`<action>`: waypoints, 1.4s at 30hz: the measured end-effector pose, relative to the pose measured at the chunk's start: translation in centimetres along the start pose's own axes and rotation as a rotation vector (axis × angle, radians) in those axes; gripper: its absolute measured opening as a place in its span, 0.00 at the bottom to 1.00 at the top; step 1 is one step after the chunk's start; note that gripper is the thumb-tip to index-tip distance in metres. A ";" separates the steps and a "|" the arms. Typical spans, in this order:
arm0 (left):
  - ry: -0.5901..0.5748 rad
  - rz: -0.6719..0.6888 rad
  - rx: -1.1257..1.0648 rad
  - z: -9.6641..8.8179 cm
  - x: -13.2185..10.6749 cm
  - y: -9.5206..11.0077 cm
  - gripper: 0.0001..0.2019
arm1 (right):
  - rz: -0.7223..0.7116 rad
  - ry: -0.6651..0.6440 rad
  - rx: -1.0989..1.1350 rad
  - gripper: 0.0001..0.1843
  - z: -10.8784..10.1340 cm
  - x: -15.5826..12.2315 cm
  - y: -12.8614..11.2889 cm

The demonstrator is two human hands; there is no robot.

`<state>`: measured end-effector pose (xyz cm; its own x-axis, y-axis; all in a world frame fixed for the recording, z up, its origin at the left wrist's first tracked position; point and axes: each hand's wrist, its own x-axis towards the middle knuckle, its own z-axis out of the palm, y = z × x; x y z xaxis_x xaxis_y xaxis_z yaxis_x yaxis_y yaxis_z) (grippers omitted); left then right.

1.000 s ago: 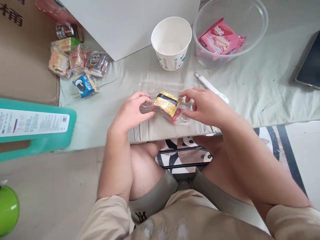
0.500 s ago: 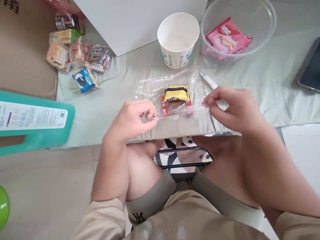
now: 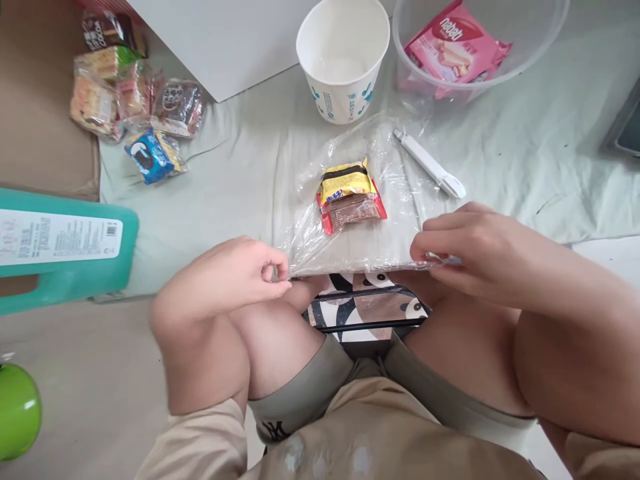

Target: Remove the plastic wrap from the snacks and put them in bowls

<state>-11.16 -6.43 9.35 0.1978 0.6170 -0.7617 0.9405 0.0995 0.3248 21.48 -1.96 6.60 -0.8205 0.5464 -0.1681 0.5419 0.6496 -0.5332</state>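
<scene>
A clear plastic bag (image 3: 395,233) lies stretched at the table's near edge. My left hand (image 3: 245,270) pinches its near left corner, and my right hand (image 3: 463,250) grips the near right corner. Inside or under the film, I cannot tell which, are a yellow snack packet (image 3: 346,181) and a red-and-brown snack packet (image 3: 355,210), the yellow one partly covering the other. A white pen-like tool (image 3: 430,163) lies slantwise beyond my right hand, beside the bag.
A white paper cup (image 3: 343,80) and a clear tub (image 3: 480,87) with pink wafer packets (image 3: 453,47) stand at the back. Several wrapped snacks (image 3: 135,100) lie at the far left, near a teal jug (image 3: 113,263). A dark device (image 3: 627,127) sits at the right edge.
Both hands have drawn the bag's near edge toward me and spread it wider and flatter. The two packets have tilted slightly, and the white tool is now fully visible.
</scene>
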 end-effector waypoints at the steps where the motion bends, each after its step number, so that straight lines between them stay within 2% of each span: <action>1: -0.021 -0.001 0.003 0.0 0.0 0.1 0.11 | 0.027 -0.060 -0.007 0.12 0.2 -0.1 0.0; 5: -0.057 -0.015 -0.023 0.1 0.2 0.4 0.13 | 0.200 -0.312 -0.034 0.13 0.7 -0.4 0.1; 7: -0.058 -0.048 -0.022 0.1 0.4 0.3 0.16 | 0.260 -0.375 -0.051 0.15 0.7 -0.3 0.1; 9: 0.030 -0.052 -0.038 0.3 0.5 0.3 0.18 | 0.286 -0.426 -0.040 0.16 0.4 -0.1 -0.3; 10: 0.157 -0.031 -0.068 0.5 0.6 0.4 0.19 | 0.298 -0.457 -0.030 0.15 0.3 0.1 -0.5; 13: 0.765 0.107 -0.181 1.3 1.6 1.3 0.13 | 0.331 -0.555 -0.022 0.13 0.0 0.8 -1.5; 14: 0.932 0.150 -0.209 1.7 2.1 1.6 0.14 | 0.338 -0.572 -0.034 0.14 0.0 1.0 -1.8; 15: 1.036 0.178 -0.228 2.0 2.7 1.9 0.19 | 0.341 -0.581 -0.048 0.15 0.1 1.3 -2.1; 16: 1.070 0.184 -0.245 2.3 3.4 2.1 0.21 | 0.339 -0.582 -0.060 0.16 0.2 1.5 -2.3; 17: 1.059 0.172 -0.267 2.4 4.1 2.1 0.21 | 0.331 -0.576 -0.063 0.16 0.3 1.6 -2.4; 19: 1.012 0.110 -0.345 2.4 5.4 1.6 0.10 | 0.288 -0.531 -0.028 0.17 0.5 1.9 -2.5; 21: 0.987 0.039 -0.447 2.0 6.5 0.5 0.03 | 0.255 -0.400 -0.003 0.15 0.8 2.2 -2.7; 23: 0.979 -0.024 -0.547 1.3 7.2 -0.6 0.04 | 0.250 -0.254 -0.045 0.12 1.2 2.7 -2.9; 25: 0.961 -0.083 -0.615 0.7 7.5 -1.6 0.03 | 0.257 -0.204 -0.129 0.13 1.9 3.2 -3.3; 28: 0.905 -0.137 -0.611 0.3 7.4 -2.7 0.02 | 0.208 -0.271 -0.231 0.09 2.8 4.0 -3.8; 33: 0.825 -0.182 -0.488 0.2 7.0 -4.2 0.03 | 0.130 -0.304 -0.254 0.12 3.4 4.1 -4.3; 36: 0.853 -0.243 -0.394 0.0 7.5 -4.8 0.04 | 0.089 -0.323 -0.201 0.11 3.2 3.7 -4.7; 39: 0.876 -0.289 -0.345 -0.4 7.5 -5.0 0.07 | 0.096 -0.430 -0.167 0.12 2.9 3.5 -5.1; 42: 0.978 -0.358 -0.325 -1.0 5.5 -3.7 0.13 | 0.105 -0.521 -0.121 0.12 2.7 3.7 -5.1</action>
<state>-13.84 -2.61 4.51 -0.5130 0.8509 -0.1127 0.7538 0.5094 0.4150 15.19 -4.65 6.49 -0.7261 0.2973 -0.6200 0.6174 0.6787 -0.3977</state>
